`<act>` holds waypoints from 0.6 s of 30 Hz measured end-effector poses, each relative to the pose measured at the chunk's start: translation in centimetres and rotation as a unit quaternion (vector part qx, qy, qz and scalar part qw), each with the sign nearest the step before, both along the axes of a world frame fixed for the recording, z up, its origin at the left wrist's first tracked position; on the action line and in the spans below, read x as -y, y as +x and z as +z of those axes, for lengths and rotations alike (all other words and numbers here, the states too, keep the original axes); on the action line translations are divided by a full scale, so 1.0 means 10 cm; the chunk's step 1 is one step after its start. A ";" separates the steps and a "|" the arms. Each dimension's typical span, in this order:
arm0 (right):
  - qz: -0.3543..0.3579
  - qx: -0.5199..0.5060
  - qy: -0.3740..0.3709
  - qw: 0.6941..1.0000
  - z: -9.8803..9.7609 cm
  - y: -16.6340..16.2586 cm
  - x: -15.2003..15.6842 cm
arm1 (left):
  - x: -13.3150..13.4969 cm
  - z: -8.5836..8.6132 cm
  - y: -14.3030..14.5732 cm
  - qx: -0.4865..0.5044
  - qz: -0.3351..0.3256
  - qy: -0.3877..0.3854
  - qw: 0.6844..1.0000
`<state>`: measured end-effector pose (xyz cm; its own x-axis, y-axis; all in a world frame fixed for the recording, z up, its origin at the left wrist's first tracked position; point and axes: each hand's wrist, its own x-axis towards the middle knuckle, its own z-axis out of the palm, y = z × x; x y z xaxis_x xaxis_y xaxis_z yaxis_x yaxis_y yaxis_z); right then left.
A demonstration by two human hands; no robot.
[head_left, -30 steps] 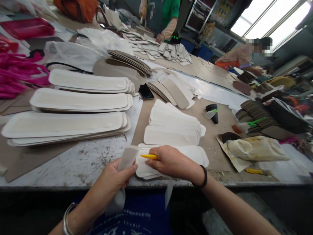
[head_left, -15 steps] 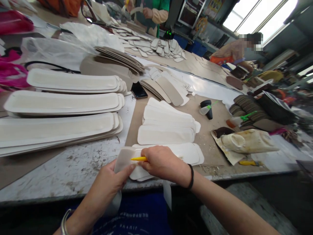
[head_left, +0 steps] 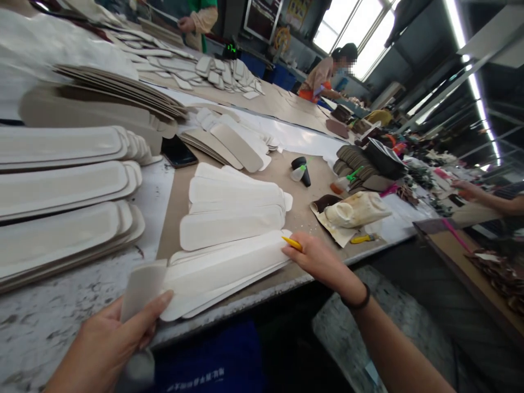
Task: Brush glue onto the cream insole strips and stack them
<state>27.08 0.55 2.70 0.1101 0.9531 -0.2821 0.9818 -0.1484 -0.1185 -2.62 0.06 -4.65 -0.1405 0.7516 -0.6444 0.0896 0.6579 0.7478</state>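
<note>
Pinching a yellow tool (head_left: 292, 244) in the right hand (head_left: 315, 261) and a pale strip (head_left: 143, 285) between thumb and fingers of the left hand (head_left: 118, 334). Has just swung the right away from the left, to the right end of the nearest panels (head_left: 225, 270); probably a shift from close work at the strip to spanning those panels, beside the next pile (head_left: 233, 226).
</note>
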 end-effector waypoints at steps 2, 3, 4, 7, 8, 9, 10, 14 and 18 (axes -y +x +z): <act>-0.002 0.028 0.004 1.000 -0.02 -0.04 -0.03 | 0.00 -0.01 0.00 -0.012 0.000 0.001 1.000; -0.004 0.041 0.003 0.999 -0.03 -0.06 -0.04 | 0.00 -0.02 0.00 -0.015 0.002 0.003 1.000; -0.006 0.053 0.000 0.999 -0.03 -0.08 -0.06 | 0.00 -0.03 0.00 -0.017 0.002 0.006 1.000; -0.010 0.074 -0.014 0.997 -0.03 -0.10 -0.10 | 0.01 -0.06 0.01 -0.016 0.003 0.009 1.000; -0.010 0.076 -0.017 0.997 -0.03 -0.09 -0.11 | 0.01 -0.06 0.02 -0.016 0.007 0.010 1.000; -0.009 0.076 -0.020 0.997 -0.03 -0.09 -0.11 | 0.01 -0.06 0.03 -0.015 0.014 0.008 1.000; -0.008 0.076 -0.023 0.997 -0.03 -0.08 -0.12 | 0.00 -0.06 0.03 -0.013 0.022 0.004 1.000; 0.001 0.069 -0.032 0.997 -0.05 -0.04 -0.15 | 0.00 -0.07 0.04 -0.002 0.038 -0.004 0.999; 0.022 0.064 -0.035 0.997 -0.09 -0.02 -0.17 | -0.01 -0.11 0.01 -0.011 0.007 0.001 1.000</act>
